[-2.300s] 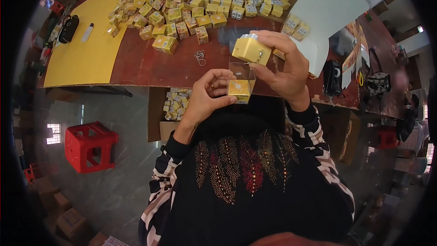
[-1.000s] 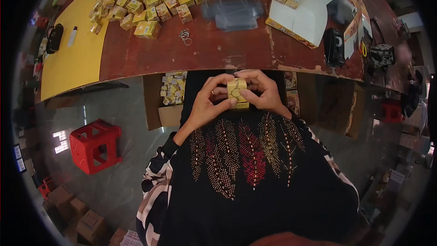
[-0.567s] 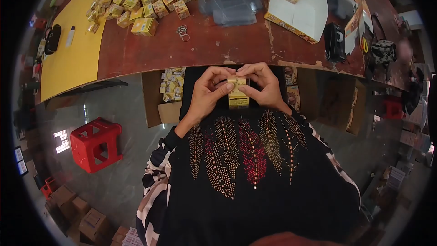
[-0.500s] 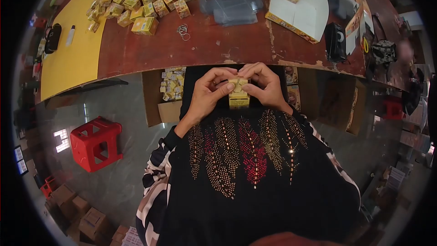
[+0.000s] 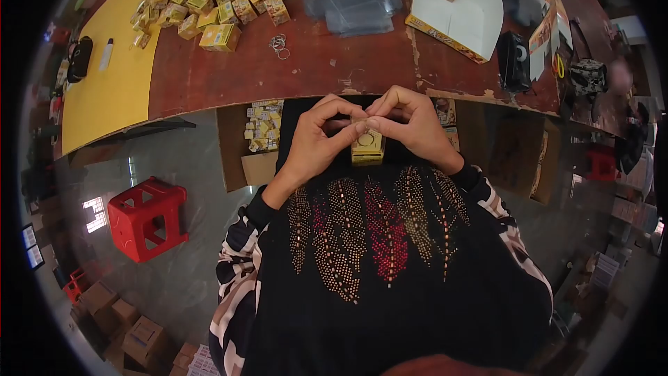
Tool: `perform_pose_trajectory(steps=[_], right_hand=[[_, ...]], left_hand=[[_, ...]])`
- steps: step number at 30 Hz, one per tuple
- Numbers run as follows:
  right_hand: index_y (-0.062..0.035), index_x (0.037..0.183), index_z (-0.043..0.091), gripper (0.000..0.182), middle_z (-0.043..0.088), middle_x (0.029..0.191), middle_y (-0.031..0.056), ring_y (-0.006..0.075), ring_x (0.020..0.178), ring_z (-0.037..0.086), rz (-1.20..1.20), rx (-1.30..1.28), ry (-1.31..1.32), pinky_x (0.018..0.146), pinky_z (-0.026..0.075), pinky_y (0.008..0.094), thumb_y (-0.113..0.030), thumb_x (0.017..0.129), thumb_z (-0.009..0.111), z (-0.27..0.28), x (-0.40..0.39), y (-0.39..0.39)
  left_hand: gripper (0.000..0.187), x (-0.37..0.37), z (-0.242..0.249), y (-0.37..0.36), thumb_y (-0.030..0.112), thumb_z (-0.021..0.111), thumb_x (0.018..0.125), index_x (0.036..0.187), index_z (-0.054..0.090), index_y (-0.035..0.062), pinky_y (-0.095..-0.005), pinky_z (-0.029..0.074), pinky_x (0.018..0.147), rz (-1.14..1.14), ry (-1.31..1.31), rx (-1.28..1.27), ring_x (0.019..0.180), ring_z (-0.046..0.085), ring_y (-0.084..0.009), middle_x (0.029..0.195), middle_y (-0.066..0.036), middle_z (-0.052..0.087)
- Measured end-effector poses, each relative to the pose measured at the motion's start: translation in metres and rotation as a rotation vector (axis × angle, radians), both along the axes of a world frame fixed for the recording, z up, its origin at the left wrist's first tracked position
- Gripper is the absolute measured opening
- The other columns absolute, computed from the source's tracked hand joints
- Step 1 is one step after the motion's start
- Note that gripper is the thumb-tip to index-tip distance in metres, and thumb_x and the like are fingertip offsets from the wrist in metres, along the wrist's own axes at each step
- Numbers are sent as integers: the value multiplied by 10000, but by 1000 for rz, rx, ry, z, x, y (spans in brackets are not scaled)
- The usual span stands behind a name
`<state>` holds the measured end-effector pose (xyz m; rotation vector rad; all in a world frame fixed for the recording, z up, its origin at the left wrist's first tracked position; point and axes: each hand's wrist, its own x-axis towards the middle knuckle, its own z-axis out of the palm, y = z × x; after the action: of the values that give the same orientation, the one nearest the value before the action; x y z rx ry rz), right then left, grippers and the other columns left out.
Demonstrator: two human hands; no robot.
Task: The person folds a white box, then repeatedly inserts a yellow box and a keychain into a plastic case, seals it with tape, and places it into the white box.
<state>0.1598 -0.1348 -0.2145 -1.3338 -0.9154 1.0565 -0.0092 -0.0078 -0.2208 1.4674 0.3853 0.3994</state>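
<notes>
In front of my belly, below the table's edge, a small yellow box stands with a thin metal ring showing on its upper face. My left hand is closed in a pinch at the box's far end, thumb against fingertips. From the other side, my right hand pinches at the same spot, its thumb tip meeting the left one. Whatever lies between the fingertips is too small to make out. On the table beyond, several loose metal rings lie in a little cluster.
Many small yellow boxes are heaped at the back left of the red-brown table. Clear plastic sheets and a white tray lie further right. Under the table stands an open carton of small boxes. A red stool is at left.
My thumbs have slid off the box's upper face toward its far end, uncovering the ring there. Both hands are now pinched close together, and my right hand has risen slightly.
</notes>
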Motion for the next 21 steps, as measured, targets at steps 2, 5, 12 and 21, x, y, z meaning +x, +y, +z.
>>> perform_pose_trajectory(steps=[2, 5, 12, 21], right_hand=[[15, 884, 623, 146, 668, 935, 67, 102, 886, 646, -20, -4, 10, 805, 537, 257, -76, 877, 736, 3, -2, 3], [15, 867, 626, 146, 674, 900, 54, 93, 836, 643, -39, -12, 8, 760, 532, 241, -81, 881, 736, 2, -4, 7], [3, 821, 637, 124, 675, 914, 72, 102, 843, 640, -49, 178, -142, 754, 526, 252, -54, 880, 730, -21, -8, -4], [-26, 800, 676, 83, 702, 964, 75, 225, 964, 660, -39, 451, -554, 842, 523, 341, -41, 829, 753, -24, -2, -12]], left_hand=[[113, 1, 1, 0, 66, 706, 894, 985, 686, 3, -238, 521, 818, 22, 11, -36, 950, 616, -104, 1023, -38, 608], [112, 0, -5, 3, 67, 703, 897, 988, 692, 3, -243, 515, 817, 36, 8, -63, 928, 619, -101, 1025, -39, 619], [146, -11, -19, -2, 87, 683, 927, 1048, 707, 9, -273, 525, 873, -16, -88, 5, 998, 633, -127, 1125, -64, 615], [225, -16, -28, -9, -16, 695, 881, 1106, 678, -6, -305, 534, 969, -100, -151, -169, 1137, 603, -160, 1368, -98, 466]])
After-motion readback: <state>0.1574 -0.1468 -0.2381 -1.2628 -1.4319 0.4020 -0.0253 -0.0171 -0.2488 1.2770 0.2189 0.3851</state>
